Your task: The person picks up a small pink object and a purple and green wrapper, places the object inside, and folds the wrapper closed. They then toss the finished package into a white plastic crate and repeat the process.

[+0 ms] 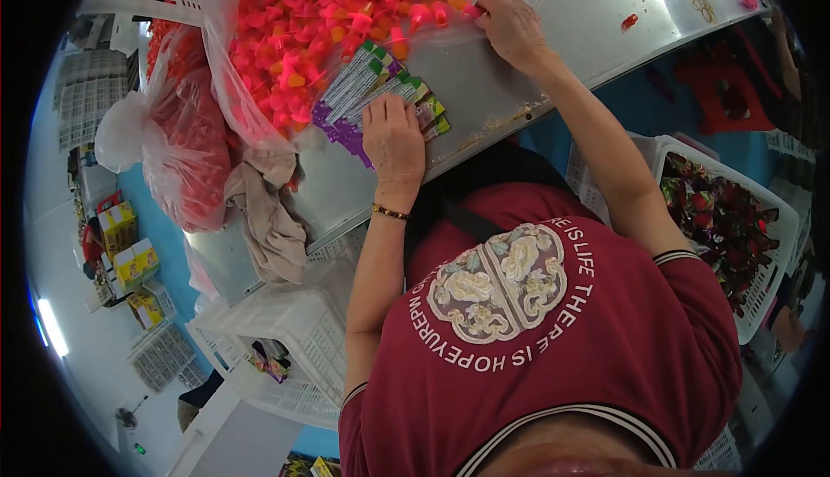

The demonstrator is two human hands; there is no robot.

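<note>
My left hand (395, 140) lies over a fanned stack of purple, green and white printed packets (367, 79) on the metal table. Its fingers are curled down and closed on the stack, with a beaded bracelet at the wrist. At the right edge of a big heap of bright pink plastic pieces with orange ends (346, 14), my right hand (516, 34) has thumb and fingers pinched together. A small dark pink piece (478, 10) shows at its fingertips. The heap rests on clear plastic sheeting.
A tied clear bag of pink pieces (186, 140) and a beige cloth (270, 217) hang at the table's left edge. White crates stand below, one (761, 304) holding dark wrapped items. A red scrap (629, 21) and rubber bands (705, 7) lie on the metal table (596, 36).
</note>
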